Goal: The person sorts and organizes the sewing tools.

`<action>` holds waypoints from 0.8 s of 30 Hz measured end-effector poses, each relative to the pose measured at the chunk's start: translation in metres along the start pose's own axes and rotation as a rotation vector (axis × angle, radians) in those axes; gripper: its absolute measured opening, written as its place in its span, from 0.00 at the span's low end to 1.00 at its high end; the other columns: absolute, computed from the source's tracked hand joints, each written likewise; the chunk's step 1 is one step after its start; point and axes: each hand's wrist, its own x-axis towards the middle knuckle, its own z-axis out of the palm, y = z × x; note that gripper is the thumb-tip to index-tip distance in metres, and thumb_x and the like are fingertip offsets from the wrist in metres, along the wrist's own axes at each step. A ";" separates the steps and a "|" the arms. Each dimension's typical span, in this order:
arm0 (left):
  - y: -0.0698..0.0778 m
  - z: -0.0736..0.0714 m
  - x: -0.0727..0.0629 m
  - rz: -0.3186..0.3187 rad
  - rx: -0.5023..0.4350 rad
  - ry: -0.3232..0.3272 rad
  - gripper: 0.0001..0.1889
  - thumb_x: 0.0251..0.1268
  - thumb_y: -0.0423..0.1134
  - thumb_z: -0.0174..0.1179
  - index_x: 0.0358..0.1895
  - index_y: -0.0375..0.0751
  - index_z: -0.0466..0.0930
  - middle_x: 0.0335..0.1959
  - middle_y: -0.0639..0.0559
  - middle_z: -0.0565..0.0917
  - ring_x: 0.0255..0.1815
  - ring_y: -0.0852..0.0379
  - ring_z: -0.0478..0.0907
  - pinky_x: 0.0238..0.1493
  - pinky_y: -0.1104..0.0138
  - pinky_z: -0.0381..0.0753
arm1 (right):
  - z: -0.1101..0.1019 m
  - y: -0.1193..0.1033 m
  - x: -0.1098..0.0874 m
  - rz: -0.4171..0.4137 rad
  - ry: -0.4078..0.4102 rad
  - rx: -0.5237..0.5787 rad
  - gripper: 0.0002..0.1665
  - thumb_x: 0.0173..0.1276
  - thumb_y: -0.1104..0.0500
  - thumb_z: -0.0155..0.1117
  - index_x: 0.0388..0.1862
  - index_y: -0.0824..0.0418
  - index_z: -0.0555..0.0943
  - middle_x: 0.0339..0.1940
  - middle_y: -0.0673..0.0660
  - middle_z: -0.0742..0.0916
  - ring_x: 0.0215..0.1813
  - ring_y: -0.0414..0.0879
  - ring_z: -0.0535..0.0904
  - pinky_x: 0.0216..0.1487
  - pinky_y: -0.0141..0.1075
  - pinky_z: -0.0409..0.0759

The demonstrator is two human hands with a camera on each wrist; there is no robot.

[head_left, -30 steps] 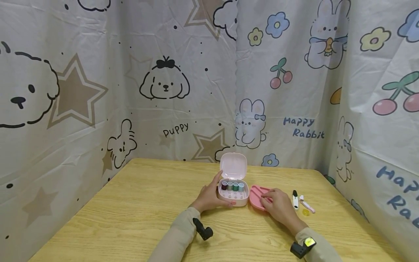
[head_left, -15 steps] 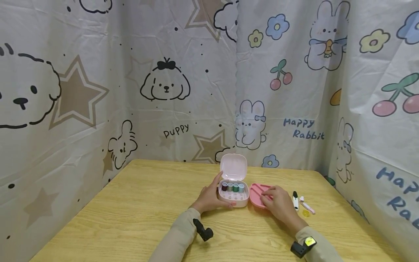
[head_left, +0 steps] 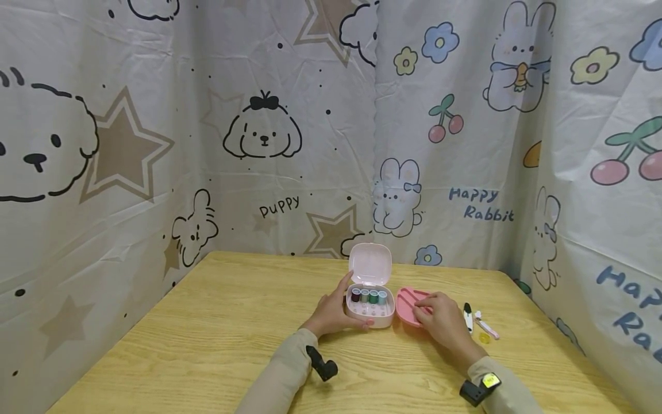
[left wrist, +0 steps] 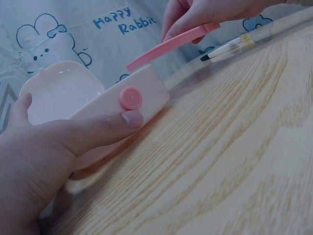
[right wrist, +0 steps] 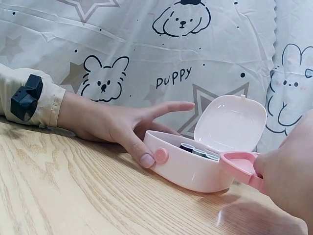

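A pale pink sewing box point(head_left: 384, 323) stands on the table with its lid point(head_left: 370, 263) raised. Inside, a row of thread spools point(head_left: 373, 296) in dark, grey-green, green and light blue sits behind a pegged floor. My left hand point(head_left: 331, 311) grips the box's left side, its thumb point(left wrist: 128, 120) on the front wall beside a round pink button point(left wrist: 131, 98). A darker pink divided tray point(head_left: 407, 300) is pinched in my right hand point(head_left: 443, 323), raised off the table close to the box's right side. The right fingertips reach into the tray's compartments, partly hiding them.
Right of the right hand lie a white tool with a black tip point(head_left: 468, 318), a slim pink-and-white tool point(head_left: 488, 326) and a small yellow disc point(head_left: 484, 338). Patterned curtains point(head_left: 289, 172) enclose the wooden table point(head_left: 233, 322) at the back and sides.
The pink tray and my right hand have risen slightly. My left hand and the box hold their place; the head view has shifted a little.
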 end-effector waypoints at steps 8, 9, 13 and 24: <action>-0.002 0.000 0.001 0.011 -0.009 -0.003 0.70 0.40 0.61 0.84 0.85 0.59 0.44 0.79 0.45 0.66 0.77 0.44 0.63 0.74 0.37 0.48 | 0.003 -0.007 0.005 -0.017 -0.006 0.038 0.11 0.67 0.59 0.73 0.43 0.64 0.92 0.47 0.65 0.86 0.51 0.61 0.82 0.56 0.58 0.79; -0.002 0.000 0.001 0.014 -0.012 -0.001 0.70 0.40 0.61 0.84 0.85 0.59 0.44 0.79 0.45 0.66 0.77 0.43 0.63 0.74 0.37 0.48 | 0.003 -0.009 0.006 -0.021 -0.008 0.039 0.11 0.67 0.58 0.74 0.43 0.64 0.92 0.47 0.65 0.86 0.51 0.61 0.82 0.56 0.58 0.79; -0.003 0.000 0.001 0.018 -0.008 0.002 0.70 0.40 0.61 0.84 0.85 0.59 0.44 0.78 0.45 0.66 0.77 0.43 0.63 0.74 0.37 0.48 | 0.005 -0.016 0.008 -0.018 -0.020 0.045 0.11 0.67 0.58 0.74 0.43 0.64 0.92 0.47 0.65 0.86 0.51 0.61 0.81 0.56 0.57 0.79; -0.002 0.000 0.001 0.013 0.019 -0.008 0.70 0.41 0.64 0.83 0.86 0.58 0.44 0.79 0.44 0.66 0.76 0.43 0.64 0.74 0.38 0.50 | 0.018 -0.040 0.015 0.019 -0.068 0.081 0.11 0.67 0.58 0.74 0.44 0.63 0.92 0.48 0.63 0.86 0.51 0.58 0.80 0.56 0.55 0.79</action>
